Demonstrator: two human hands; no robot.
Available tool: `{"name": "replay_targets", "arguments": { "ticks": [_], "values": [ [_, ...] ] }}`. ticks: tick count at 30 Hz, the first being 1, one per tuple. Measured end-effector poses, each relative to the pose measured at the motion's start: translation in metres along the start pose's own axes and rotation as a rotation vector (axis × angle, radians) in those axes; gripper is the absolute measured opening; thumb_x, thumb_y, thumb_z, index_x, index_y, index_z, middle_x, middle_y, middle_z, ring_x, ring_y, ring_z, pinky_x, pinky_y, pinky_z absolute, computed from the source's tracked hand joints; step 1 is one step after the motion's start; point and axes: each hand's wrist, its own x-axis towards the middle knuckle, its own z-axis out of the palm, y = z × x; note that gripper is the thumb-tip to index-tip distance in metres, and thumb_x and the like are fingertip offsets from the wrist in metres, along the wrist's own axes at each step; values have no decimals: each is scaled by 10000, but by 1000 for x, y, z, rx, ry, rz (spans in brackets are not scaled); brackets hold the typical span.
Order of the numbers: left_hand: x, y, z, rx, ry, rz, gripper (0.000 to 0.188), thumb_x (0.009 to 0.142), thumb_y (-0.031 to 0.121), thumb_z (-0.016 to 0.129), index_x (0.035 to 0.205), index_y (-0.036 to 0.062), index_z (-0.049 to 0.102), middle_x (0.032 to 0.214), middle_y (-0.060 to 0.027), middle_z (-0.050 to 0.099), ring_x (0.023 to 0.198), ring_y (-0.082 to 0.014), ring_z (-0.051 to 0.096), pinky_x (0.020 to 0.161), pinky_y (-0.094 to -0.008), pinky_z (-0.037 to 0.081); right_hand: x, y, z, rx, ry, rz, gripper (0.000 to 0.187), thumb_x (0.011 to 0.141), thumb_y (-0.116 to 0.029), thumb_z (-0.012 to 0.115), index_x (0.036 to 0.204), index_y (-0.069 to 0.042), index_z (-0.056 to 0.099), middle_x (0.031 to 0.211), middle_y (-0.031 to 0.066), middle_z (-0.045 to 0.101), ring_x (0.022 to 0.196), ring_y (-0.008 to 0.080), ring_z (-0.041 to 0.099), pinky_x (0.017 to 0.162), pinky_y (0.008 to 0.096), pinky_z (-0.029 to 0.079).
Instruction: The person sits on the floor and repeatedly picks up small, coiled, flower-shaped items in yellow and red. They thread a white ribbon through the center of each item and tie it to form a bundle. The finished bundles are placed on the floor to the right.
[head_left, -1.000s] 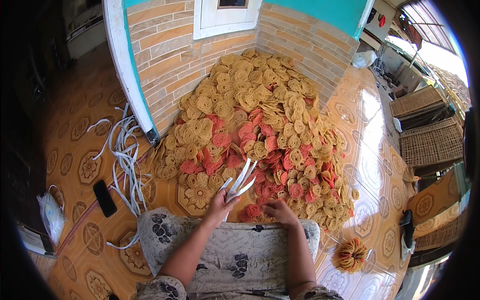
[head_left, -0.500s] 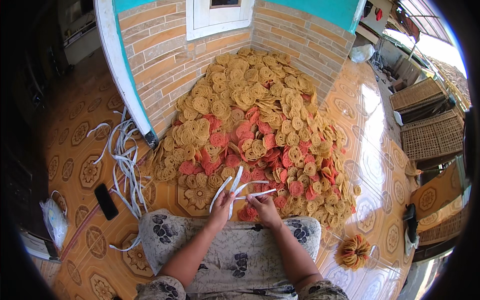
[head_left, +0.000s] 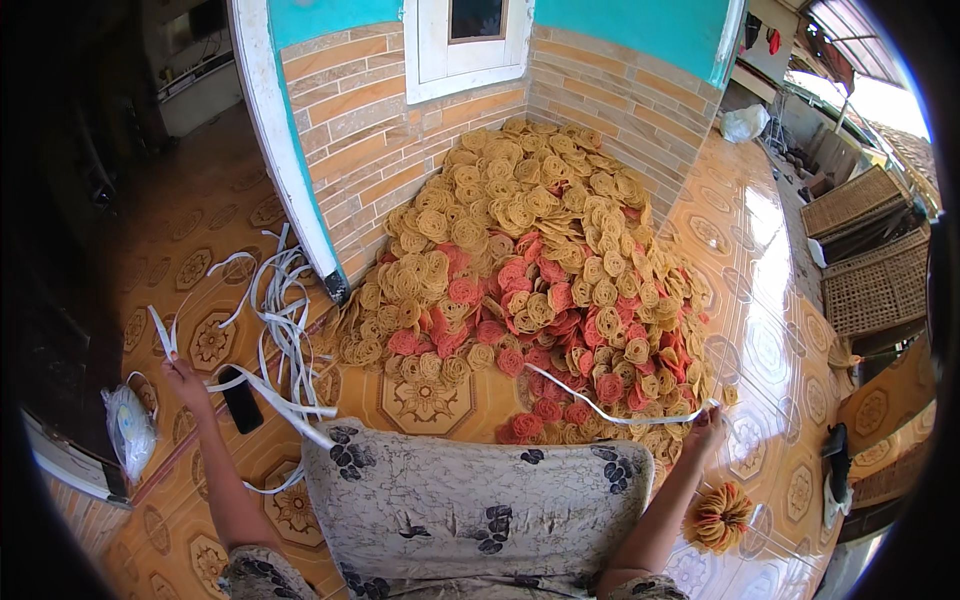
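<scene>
My left hand is stretched far out to the left, closed on several flat white strips that trail from it toward my lap. Out to the right, my right hand pinches one end of a single white strip. That strip sags through the air, its loose end over the heap. In front of me lies a large heap of round, lacy crackers, mostly yellow-brown with red ones among them. Near my right forearm sits a round bundle of crackers.
A tangle of white strips and a black phone lie on the tiled floor at left, with a clear plastic bag beyond. Patterned cloth covers my lap. A brick-faced wall backs the heap; woven racks stand at right.
My hands have parted widely from together above my lap. The left went left with several strips, the right went right with one strip. The whole view has shifted slightly.
</scene>
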Motion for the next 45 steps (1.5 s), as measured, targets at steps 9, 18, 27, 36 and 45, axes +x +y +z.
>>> {"name": "replay_targets", "arguments": {
  "ticks": [9,18,27,36,45],
  "values": [
    [-56,29,27,731,-869,-63,429,911,260,661,1231,17,511,1158,-267,606,1095,-380,607,857,-438,480,-88,-58,79,-404,-495,-274,181,983,-219,581,869,-79,598,753,-4,559,641,71,454,639,232,381],
    [-243,270,134,-499,-1548,-152,420,994,291,546,1346,62,541,1337,-118,585,1227,-209,556,1034,-350,431,-296,-1,158,-693,-1561,421,237,1022,-232,506,929,-26,581,742,-13,538,702,76,501,652,245,432],
    [-260,318,110,-876,-1260,-459,197,1024,213,499,1031,34,580,810,-3,571,773,-89,596,713,-244,510,-338,-31,163,-776,-1671,58,214,971,-197,580,1018,11,557,789,58,589,632,158,546,607,300,459],
    [-42,313,-44,11,-235,204,170,1010,164,524,1101,56,619,941,23,619,659,-5,362,570,-160,316,-371,-274,191,199,-1378,-133,151,975,-287,552,878,-180,597,900,-70,597,827,132,530,844,338,349],
    [-49,403,-160,65,-509,135,215,1026,200,468,1111,16,541,890,-59,537,548,-43,502,466,-139,374,-403,-291,198,6,-1007,15,358,1011,-197,400,653,-200,400,659,-94,425,610,101,421,775,327,312]
  ]
}}
